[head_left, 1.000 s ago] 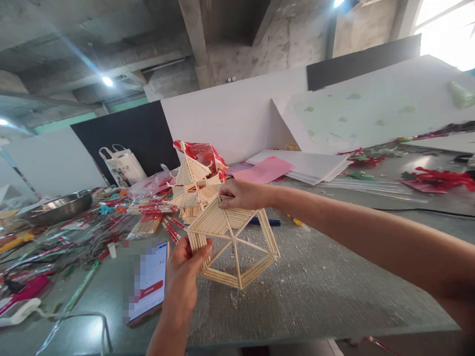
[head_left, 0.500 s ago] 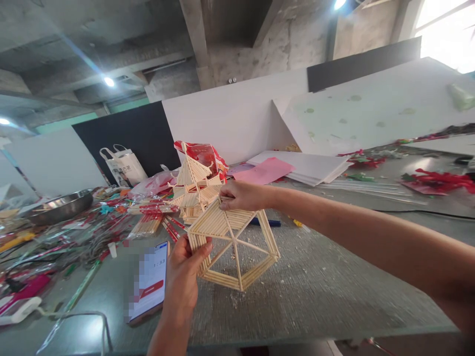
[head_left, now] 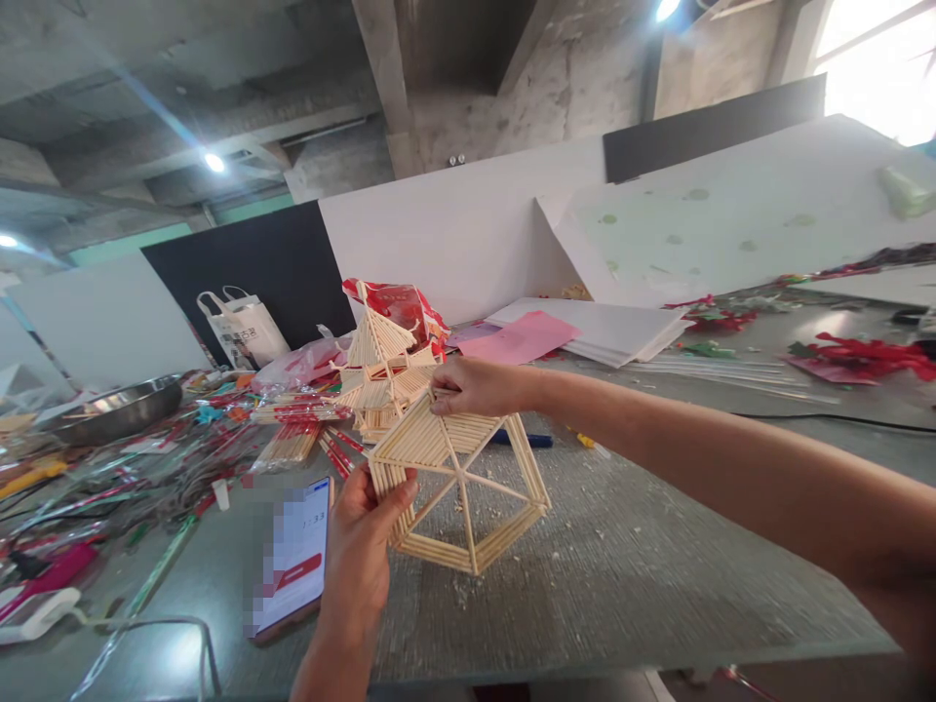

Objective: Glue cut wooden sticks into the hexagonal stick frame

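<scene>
A hexagonal frame of pale wooden sticks is held up over the grey table. My left hand grips its lower left edge, thumb lying across the sticks. My right hand is closed in a pinch on the frame's top edge, where several sticks lie side by side. Just behind stands a small tiered pagoda of the same sticks.
A phone with a lit screen lies left of my left hand. Bundles of sticks and red wrappers litter the left side, with a metal bowl beyond. White boards and pink paper lie at the back; a black cable runs right.
Nothing has visibly moved apart from a slight shift of the camera; both hands keep their grip on the stick frame.
</scene>
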A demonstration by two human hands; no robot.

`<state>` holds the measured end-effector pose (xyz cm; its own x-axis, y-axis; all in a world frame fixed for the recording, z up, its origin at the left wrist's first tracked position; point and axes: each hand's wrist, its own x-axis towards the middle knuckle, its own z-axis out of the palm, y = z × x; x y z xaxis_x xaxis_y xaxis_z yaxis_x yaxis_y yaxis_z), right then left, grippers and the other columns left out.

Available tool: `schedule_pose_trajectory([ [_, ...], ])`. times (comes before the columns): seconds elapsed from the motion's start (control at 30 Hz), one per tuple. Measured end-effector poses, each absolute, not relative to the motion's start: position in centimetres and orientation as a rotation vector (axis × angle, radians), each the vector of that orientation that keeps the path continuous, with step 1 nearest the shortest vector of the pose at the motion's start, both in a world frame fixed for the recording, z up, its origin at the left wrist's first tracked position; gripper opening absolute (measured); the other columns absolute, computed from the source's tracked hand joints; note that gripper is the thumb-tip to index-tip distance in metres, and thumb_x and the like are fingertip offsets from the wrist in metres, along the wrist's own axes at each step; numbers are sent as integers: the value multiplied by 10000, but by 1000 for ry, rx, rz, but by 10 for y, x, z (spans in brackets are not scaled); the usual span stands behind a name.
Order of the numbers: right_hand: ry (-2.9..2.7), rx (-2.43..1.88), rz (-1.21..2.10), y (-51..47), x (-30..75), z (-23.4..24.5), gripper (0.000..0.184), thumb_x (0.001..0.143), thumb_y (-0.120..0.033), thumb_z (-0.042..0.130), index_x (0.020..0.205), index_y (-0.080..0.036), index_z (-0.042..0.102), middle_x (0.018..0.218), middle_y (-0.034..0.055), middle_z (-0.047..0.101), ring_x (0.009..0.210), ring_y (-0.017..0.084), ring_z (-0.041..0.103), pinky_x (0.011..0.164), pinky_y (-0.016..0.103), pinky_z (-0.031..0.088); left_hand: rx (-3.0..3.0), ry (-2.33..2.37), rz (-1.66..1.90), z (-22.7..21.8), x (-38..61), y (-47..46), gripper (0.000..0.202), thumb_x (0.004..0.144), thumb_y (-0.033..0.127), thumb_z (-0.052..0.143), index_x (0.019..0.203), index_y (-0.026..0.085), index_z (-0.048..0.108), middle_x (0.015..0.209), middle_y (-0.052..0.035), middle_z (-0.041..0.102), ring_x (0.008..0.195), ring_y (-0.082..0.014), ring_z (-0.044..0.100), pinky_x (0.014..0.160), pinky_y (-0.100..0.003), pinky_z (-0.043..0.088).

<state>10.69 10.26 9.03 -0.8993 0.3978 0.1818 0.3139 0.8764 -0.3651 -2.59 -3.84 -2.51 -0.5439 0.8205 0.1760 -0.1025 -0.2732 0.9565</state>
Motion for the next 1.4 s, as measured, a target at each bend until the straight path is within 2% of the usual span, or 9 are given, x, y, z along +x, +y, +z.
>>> schedule_pose_trajectory([
  [0.3,-2811,-515,486,101,106,92,275,786,-200,551,611,-173,340,598,-49,333,561,65,301,521,257,234,941,1363,1847,-26,-24,-41,309,619,229,749,894,158,626,790,6,652,711,-101,556,658,-198,419],
  [0.57,-2802,-495,490,104,104,92,251,776,-183,551,613,-168,361,599,-47,332,566,66,302,520,256,233,754,1222,1902,-21,-25,-44,358,641,332,731,928,149,622,815,-32,667,737,-161,619,662,-258,459],
  [0.9,-2802,-530,543,104,104,91,196,769,-168,545,641,-163,397,605,-43,340,576,71,318,521,252,236,736,1204,1911,-20,-23,-45,354,606,301,746,905,145,638,799,-35,686,708,-181,646,646,-274,479],
  [1.07,-2807,-507,579,105,105,92,237,769,-166,535,621,-171,351,600,-46,323,573,69,307,530,248,240,719,1171,1918,-22,-26,-44,366,612,312,741,921,140,645,815,-47,689,714,-188,649,641,-279,485],
  [1.27,-2814,-484,590,110,104,90,241,770,-181,538,627,-174,343,611,-48,318,576,68,310,532,245,238,635,1122,1936,-21,-28,-45,402,654,439,694,918,140,637,805,-49,684,776,-207,642,637,-288,491],
  [1.4,-2808,-508,603,111,102,89,228,770,-183,537,628,-169,359,609,-48,319,571,68,301,531,243,237,596,1093,1938,-19,-28,-44,398,678,451,673,929,145,635,810,-50,684,796,-215,642,648,-294,491],
])
